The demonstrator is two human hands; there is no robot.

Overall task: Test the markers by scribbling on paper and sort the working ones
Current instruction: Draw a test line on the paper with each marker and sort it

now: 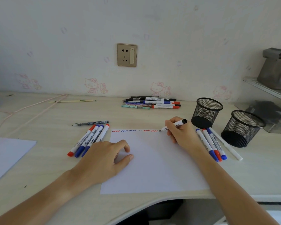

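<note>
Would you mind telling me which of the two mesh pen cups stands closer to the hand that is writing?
The farther, left-hand mesh cup, just behind the right hand gripping the black marker. The other cup stands off to the right, beyond the sorted markers.

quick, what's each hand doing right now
Left hand: open, fingers loosely curled, resting on the paper.
Right hand: holding a black marker, tip at the paper.

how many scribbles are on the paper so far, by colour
On the paper, along its top edge:
red scribbles: 3
blue scribbles: 2
faint grey scribble: 1
total: 6
The right hand holds a black marker with its tip at the row's right end; no black mark shows yet.
</note>
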